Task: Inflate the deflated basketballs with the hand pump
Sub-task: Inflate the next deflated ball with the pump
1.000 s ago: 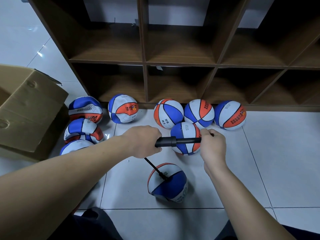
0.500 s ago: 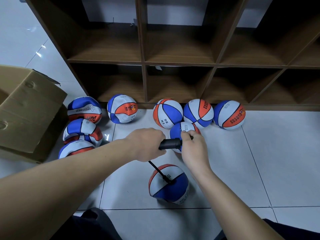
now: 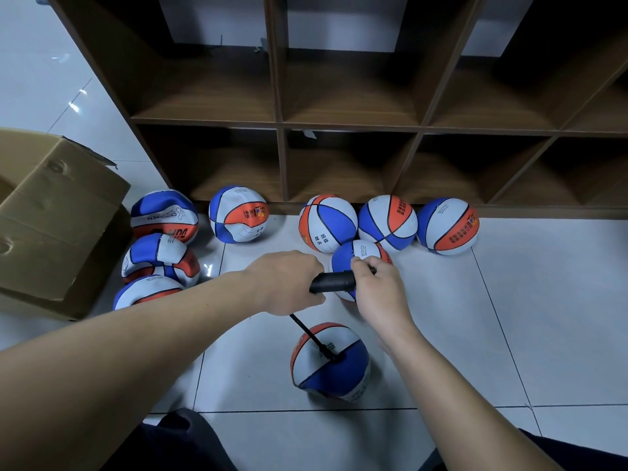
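My left hand is wrapped around the barrel of the short black plastic hand pump, and my right hand grips the pump's handle end, tight against the barrel, so the two fists sit almost side by side. From under my left hand a thin black hose slants down to the valve of the red, white and blue rubber basketball lying on the pale tiled floor just in front of my knees; its lower side looks sagging and soft. Behind my hands another ball of the same colours is partly hidden, and beyond it three round balls line up against the foot of the dark wooden cubby shelf. To the left lie four dented, caved-in balls, the nearest ones just beside an open brown cardboard box.
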